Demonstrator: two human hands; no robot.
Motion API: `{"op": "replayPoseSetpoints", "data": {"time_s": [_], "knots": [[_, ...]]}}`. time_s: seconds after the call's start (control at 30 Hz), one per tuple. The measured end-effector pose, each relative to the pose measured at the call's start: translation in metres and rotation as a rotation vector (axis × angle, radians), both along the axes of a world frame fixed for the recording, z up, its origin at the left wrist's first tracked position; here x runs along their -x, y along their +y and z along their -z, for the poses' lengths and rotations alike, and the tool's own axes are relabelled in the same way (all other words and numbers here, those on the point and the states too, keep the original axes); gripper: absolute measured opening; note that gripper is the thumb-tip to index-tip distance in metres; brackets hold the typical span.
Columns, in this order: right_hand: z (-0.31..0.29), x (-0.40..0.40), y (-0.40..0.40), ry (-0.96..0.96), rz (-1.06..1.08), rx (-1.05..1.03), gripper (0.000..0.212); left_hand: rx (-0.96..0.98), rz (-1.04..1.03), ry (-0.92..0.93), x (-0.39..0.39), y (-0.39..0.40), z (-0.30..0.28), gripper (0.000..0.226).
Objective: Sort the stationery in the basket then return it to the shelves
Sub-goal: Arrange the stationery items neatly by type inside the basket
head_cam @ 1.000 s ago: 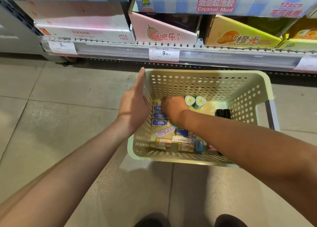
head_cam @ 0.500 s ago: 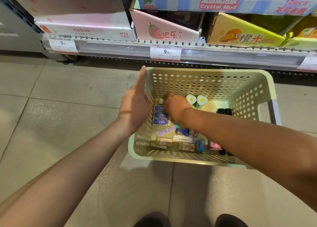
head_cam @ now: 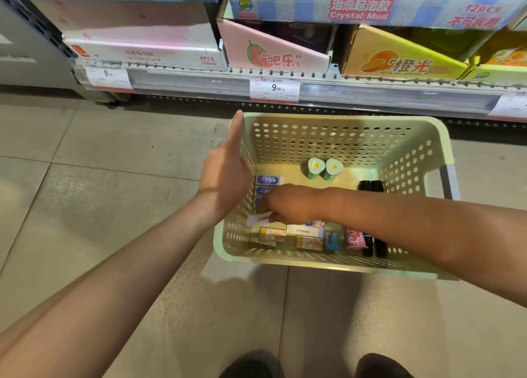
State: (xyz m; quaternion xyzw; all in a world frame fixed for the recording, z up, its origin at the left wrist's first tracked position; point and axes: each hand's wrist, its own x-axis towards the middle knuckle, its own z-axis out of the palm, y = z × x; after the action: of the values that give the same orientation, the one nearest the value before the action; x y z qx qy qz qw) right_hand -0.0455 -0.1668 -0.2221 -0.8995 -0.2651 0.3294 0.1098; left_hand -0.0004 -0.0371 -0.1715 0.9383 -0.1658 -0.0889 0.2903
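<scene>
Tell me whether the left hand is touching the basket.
Touching. The head view shows the left hand lying flat against the outside of the basket's left wall, with its straight fingers reaching up along the rim corner.

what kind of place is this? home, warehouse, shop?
Most likely a retail shop aisle. Price tags reading 9.90 are clipped to the shelf edge, printed display cartons such as the "Crystal Mud" box sit on the shelf, and a perforated basket of small stationery stands on the tiled floor.
</scene>
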Motion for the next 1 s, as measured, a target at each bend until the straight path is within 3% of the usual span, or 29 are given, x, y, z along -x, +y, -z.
{"op": "replayPoseSetpoints", "data": {"time_s": [0.57, 1.0], "knots": [[0.036, 0.016, 0.017, 0.107, -0.001, -0.011, 0.050, -0.013, 0.023, -0.047, -0.001, 0.001, 0.003, 0.077], [0.030, 0.019, 0.003, 0.093, -0.183, 0.102, 0.049, 0.010, 0.027, -0.048, -0.001, 0.002, 0.005, 0.078]]}}
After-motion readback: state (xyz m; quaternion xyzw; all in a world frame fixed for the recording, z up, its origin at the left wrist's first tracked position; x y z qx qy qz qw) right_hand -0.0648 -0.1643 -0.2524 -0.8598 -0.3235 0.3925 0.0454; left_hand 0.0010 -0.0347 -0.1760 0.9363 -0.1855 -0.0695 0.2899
